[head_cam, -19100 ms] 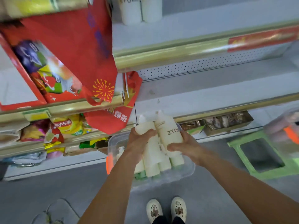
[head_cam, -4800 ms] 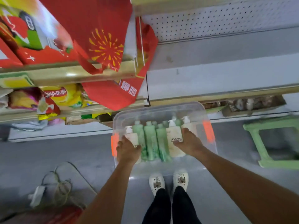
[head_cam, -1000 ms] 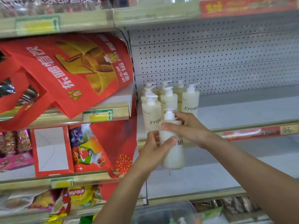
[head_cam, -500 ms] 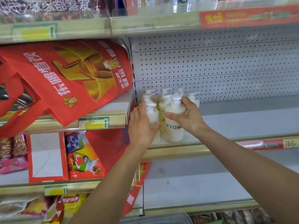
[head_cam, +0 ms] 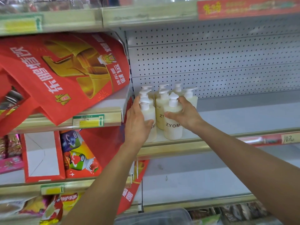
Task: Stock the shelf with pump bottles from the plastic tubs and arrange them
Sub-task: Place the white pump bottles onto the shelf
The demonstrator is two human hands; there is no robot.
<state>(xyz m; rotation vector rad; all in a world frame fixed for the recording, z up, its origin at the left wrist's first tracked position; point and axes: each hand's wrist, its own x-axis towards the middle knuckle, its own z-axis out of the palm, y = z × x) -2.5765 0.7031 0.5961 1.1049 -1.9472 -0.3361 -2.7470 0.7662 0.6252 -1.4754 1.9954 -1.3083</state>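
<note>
Cream pump bottles (head_cam: 159, 109), eight as far as I can count, stand clustered at the shelf's (head_cam: 243, 117) left end near its front edge. My left hand (head_cam: 137, 125) holds the front-left bottle (head_cam: 150, 120); my right hand (head_cam: 185, 115), fingers curled, grips the front-right bottle (head_cam: 172, 125).

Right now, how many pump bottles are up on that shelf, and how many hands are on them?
Cream pump bottles on the shelf: 8, counted by pump tops; the back ones overlap.
Hands: 2. The left hand holds the front-left bottle, and the right hand holds the front-right bottle.
Total: 10.
</note>
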